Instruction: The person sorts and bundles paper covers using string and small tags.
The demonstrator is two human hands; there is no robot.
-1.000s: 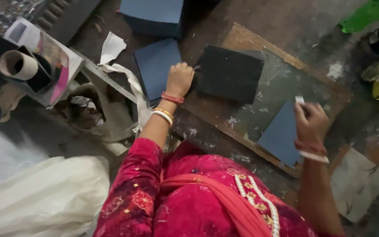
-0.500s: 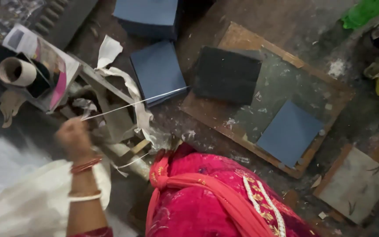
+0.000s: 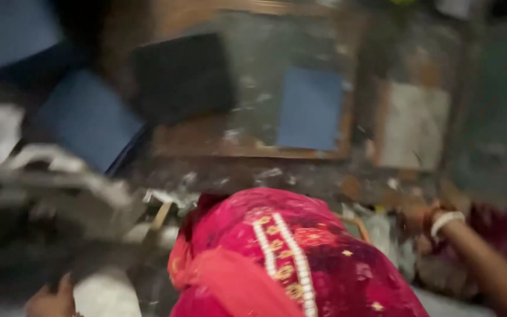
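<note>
Blurred work floor with boards

A blue square panel point(image 3: 310, 107) lies on a wooden board point(image 3: 206, 141), beside a black panel point(image 3: 184, 76).

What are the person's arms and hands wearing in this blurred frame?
The right hand is bare, with red and white bangles at the wrist and no sleeve showing on the forearm. The left hand is bare too, cut off at the bottom edge, so its wrist is out of view. A pink-red embroidered garment covers the body.
</note>
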